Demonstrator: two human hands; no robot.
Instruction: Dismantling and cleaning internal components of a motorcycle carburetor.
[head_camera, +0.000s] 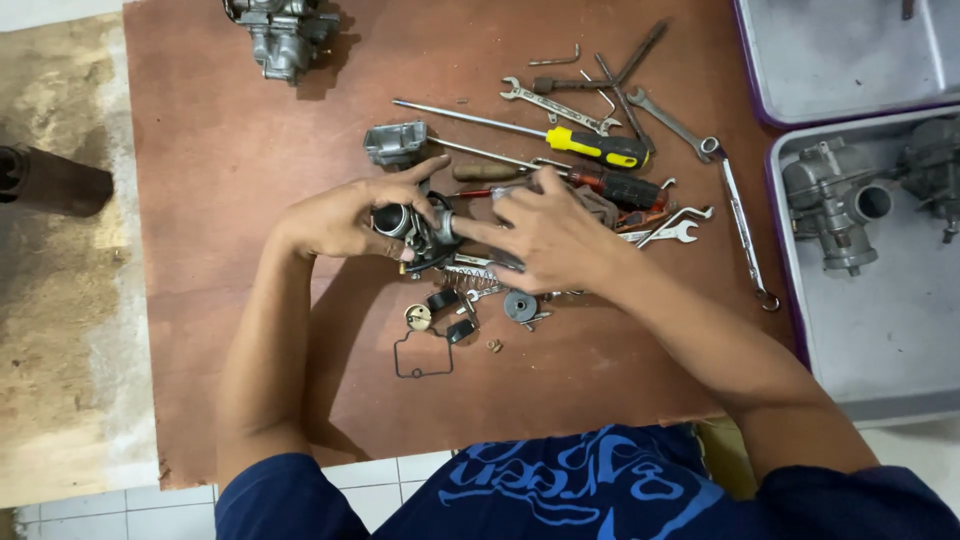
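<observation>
My left hand (340, 220) and right hand (545, 235) both grip the carburetor body (415, 228) mid-surface (220, 150), with the loose gasket (423, 355) nearer my edge and screwdrivers (590, 148) beyond.

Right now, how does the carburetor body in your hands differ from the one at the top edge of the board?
The held carburetor body sits mid-board, clasped between the left hand and right hand, so it is largely covered. The carburetor at the top edge lies untouched and is cut off by the frame. Loose small parts, a spring and a black gasket, lie by the held one; none by the other. Both are grey metal.
</observation>
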